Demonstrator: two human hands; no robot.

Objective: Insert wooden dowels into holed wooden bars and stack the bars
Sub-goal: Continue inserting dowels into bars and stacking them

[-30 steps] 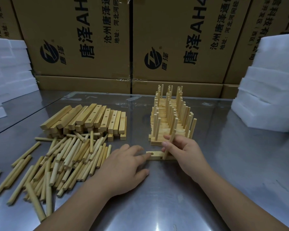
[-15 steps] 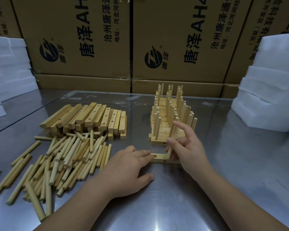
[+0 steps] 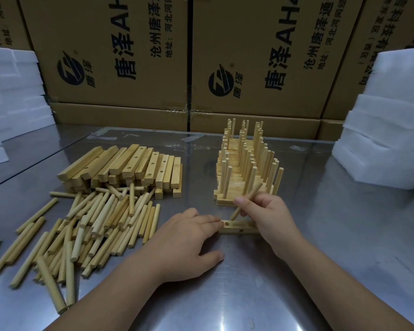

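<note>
We see a single holed bar (image 3: 239,227) lying flat across the middle of the steel worktop (image 3: 332,247), nearer its front edge than its back. The left hand (image 3: 187,237) lies palm down on the worktop, fingers relaxed and nearly straight, their tips touching the bar's left end. The right hand (image 3: 268,216) pinches a dowel (image 3: 255,191) between thumb and curled fingers. The dowel is tilted, with its lower end just beside the bar's leftmost hole; we cannot tell whether the tip has gone in. Just behind the bar, toward the back edge, stands the stack of finished bars (image 3: 234,185), its dowels upright. Toward the left edge lie the loose dowels (image 3: 93,223), with the pile of bare bars (image 3: 129,166) behind them.
</note>
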